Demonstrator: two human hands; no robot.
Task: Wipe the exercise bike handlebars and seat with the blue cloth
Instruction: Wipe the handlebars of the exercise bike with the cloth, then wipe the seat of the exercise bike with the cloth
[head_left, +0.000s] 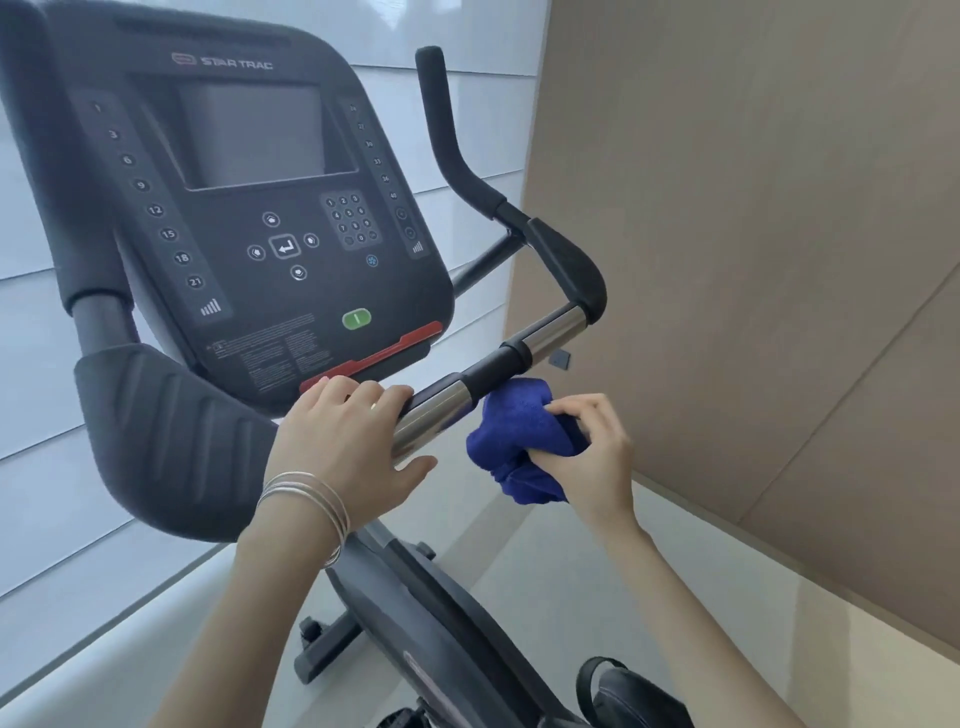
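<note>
The exercise bike's handlebar (550, 332) runs across the middle, with chrome and black sections, padded elbow rests and an upright black grip at top right. My left hand (348, 441) wraps the chrome section below the console, fingers over the top and thumb underneath. My right hand (587, 457) grips the bunched blue cloth (514, 441), which touches the underside of the bar's black middle section. The seat is out of view.
The black console (270, 208) with a screen and keypad fills the upper left. The bike's frame (415, 613) drops toward the floor, with a pedal (628, 691) at the bottom. A tan wall (753, 260) stands close on the right, a white panelled wall behind.
</note>
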